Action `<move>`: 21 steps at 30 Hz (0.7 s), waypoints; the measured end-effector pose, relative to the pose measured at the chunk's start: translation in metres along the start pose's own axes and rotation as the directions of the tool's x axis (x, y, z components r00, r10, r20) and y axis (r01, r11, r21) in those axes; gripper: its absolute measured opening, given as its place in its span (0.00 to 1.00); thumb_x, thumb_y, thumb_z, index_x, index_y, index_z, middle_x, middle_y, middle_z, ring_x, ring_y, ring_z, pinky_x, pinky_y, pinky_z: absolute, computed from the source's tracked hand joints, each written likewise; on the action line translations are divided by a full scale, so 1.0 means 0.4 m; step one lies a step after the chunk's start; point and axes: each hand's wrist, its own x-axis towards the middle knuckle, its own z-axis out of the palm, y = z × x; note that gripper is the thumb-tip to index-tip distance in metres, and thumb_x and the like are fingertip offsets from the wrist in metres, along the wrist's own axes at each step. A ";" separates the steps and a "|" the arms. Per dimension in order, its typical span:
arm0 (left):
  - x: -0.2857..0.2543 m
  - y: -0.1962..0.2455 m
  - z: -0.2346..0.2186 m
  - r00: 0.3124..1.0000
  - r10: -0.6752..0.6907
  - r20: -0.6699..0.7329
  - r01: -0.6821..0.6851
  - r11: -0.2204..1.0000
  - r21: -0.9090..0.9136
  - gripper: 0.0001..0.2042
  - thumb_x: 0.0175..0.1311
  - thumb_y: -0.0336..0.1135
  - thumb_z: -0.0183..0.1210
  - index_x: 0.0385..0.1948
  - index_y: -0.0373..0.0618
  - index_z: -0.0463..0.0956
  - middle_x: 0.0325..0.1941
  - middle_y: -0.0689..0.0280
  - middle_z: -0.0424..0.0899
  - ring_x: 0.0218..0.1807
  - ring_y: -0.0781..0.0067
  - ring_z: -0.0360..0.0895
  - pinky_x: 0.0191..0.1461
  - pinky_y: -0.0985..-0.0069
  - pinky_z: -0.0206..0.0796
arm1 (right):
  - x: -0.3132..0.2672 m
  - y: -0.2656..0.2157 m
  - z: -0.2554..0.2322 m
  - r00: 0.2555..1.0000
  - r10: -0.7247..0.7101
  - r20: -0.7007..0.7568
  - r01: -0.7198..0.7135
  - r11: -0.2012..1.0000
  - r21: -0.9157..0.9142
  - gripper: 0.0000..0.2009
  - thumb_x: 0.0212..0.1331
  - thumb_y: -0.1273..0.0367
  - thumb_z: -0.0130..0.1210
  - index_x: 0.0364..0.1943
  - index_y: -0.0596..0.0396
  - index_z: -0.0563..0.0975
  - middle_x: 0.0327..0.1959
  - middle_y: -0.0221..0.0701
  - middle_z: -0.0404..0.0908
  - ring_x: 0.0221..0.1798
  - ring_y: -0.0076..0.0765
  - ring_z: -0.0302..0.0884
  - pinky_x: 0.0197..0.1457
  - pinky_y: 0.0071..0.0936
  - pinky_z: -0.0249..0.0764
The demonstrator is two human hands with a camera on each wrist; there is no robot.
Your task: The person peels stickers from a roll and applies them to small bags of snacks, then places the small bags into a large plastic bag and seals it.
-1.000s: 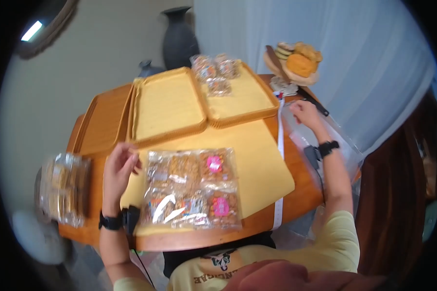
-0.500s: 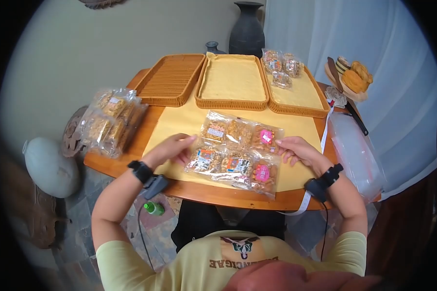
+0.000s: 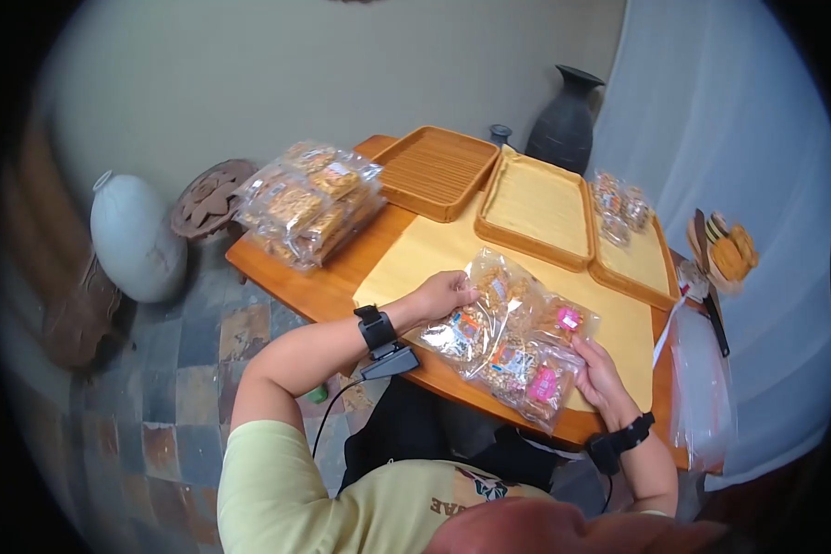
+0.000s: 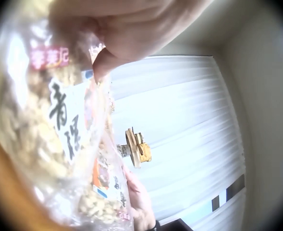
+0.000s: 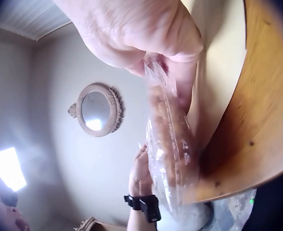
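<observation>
A clear plastic bag of packaged snack cakes, some with pink labels and some with printed Chinese characters, is held up at the table's near edge. My left hand grips its left edge, with the thumb on the near face in the left wrist view. On the opposite edge, my right hand pinches the plastic between thumb and fingers. Seen edge-on in the right wrist view, the bag stands tilted near the wooden table edge. Its far face is hidden in the head view.
A stack of similar bags lies at the table's left. Behind are a bare wicker tray, a cloth-lined tray and another lined tray with small packs. A knife and clear plastic bags lie right.
The hands were apart from the bag, then came to its two side edges. Now they hold it raised and tilted off the yellow cloth. The head view has turned left.
</observation>
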 end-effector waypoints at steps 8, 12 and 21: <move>-0.119 0.162 -0.248 0.905 0.351 -0.242 -0.277 0.915 0.292 0.08 0.62 0.36 0.49 0.27 0.43 0.71 0.19 0.73 0.71 0.19 0.87 0.64 0.21 0.86 0.58 | 0.111 -0.111 0.252 0.969 -0.130 0.210 0.128 0.991 0.022 0.15 0.61 0.70 0.43 0.51 0.59 0.63 0.47 0.36 0.70 0.49 0.33 0.71 0.51 0.29 0.71; -0.226 0.323 -0.391 0.854 0.278 -0.440 -0.107 0.921 0.375 0.11 0.62 0.39 0.46 0.31 0.41 0.70 0.14 0.72 0.65 0.08 0.84 0.60 0.07 0.82 0.55 | 0.263 -0.192 0.447 0.896 -0.203 0.395 0.210 0.977 0.027 0.13 0.61 0.69 0.44 0.49 0.59 0.66 0.43 0.34 0.72 0.48 0.29 0.71 0.52 0.27 0.69; -0.145 0.316 -0.899 0.777 0.394 -0.491 0.021 0.763 0.646 0.08 0.62 0.34 0.48 0.26 0.41 0.71 0.12 0.69 0.71 0.13 0.80 0.68 0.17 0.81 0.60 | 0.607 -0.118 0.798 0.816 -0.120 0.566 0.131 0.991 0.022 0.11 0.61 0.67 0.44 0.42 0.60 0.67 0.38 0.38 0.75 0.36 0.32 0.78 0.35 0.29 0.79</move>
